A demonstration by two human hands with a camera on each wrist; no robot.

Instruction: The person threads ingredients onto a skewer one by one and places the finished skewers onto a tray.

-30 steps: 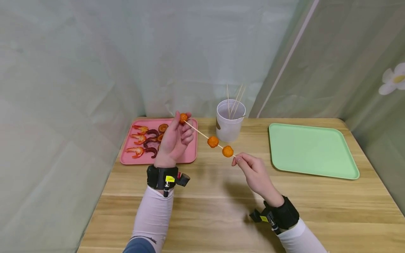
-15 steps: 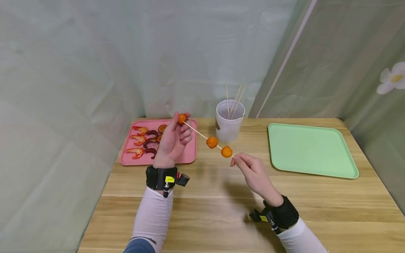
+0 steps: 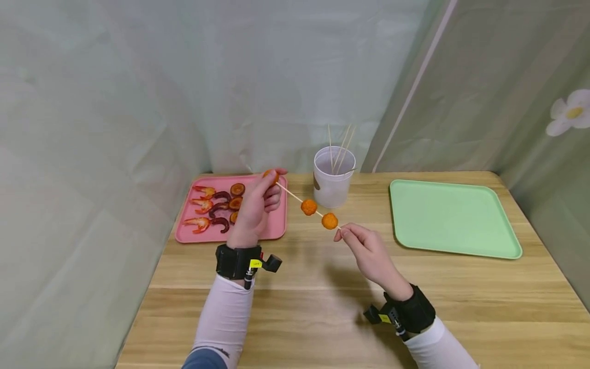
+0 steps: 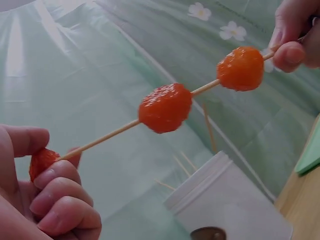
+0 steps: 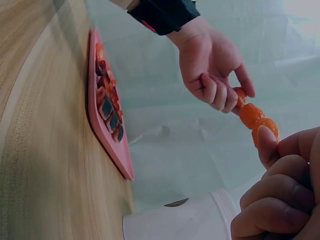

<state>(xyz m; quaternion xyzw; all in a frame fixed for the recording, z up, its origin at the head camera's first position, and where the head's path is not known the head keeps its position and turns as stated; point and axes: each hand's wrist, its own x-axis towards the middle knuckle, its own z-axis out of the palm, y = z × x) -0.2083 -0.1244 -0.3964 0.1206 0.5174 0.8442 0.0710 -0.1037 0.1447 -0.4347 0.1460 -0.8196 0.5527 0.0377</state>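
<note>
A thin wooden skewer (image 3: pixel 289 192) slants between both hands above the table. Two orange balls, the middle ball (image 4: pixel 165 108) and the lower ball (image 4: pixel 240 69), are threaded on it. My right hand (image 3: pixel 369 253) pinches the skewer's near end just behind the lower ball. At the far end, my left hand (image 3: pixel 255 207) pinches a third orange ball (image 4: pixel 43 163) between thumb and fingers, with the skewer's tip at or in it; how deep is hidden. The pink tray (image 3: pixel 276 225) lies below and behind my left hand, partly covered by it.
On the pink tray lie shrimp (image 3: pixel 201 206), dark curled pieces (image 3: pixel 218 206) and round brown slices (image 3: pixel 237 189). A white bucket (image 3: pixel 333 189) with several skewers (image 3: pixel 338 151) stands at the back middle. To the right is a green tray (image 3: pixel 456 218). Curtains surround the table (image 3: pixel 304 307).
My left hand has turned and its thumb now covers more of the third ball. The right hand and the skewer have barely moved.
</note>
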